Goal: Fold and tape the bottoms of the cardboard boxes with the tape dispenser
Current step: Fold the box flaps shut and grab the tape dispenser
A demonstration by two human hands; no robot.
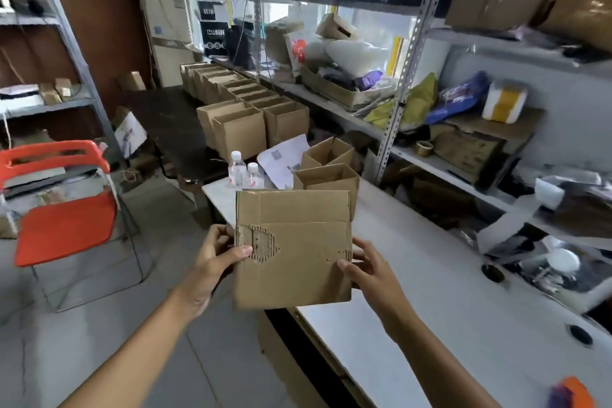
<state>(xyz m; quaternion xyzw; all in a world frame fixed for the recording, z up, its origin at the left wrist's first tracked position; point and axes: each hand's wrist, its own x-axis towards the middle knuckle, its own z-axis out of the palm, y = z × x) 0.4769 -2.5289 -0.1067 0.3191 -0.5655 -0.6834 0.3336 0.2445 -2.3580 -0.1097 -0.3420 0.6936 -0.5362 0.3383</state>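
You hold a flattened cardboard box (293, 248) upright in front of you, above the near edge of the white worktop (447, 301) and partly over the floor. Your left hand (212, 262) grasps the box's left edge: the thumb lies across the front face beside a torn patch (261, 242) that exposes the corrugation, and the remaining fingers are hidden behind the panel. Your right hand (364, 263) grasps the right edge in the same manner, thumb on the front face, fingers curled round behind. The box therefore sits between the two grips, its face turned toward you. Behind it on the worktop stand two open boxes (328, 166), two water bottles (243, 170) and a sheet of paper (284, 157). Further back, rows of assembled boxes (238, 109) stand on a dark table. An orange object (574, 392) at the lower right corner is blurred and cut off by the frame; it cannot be identified.
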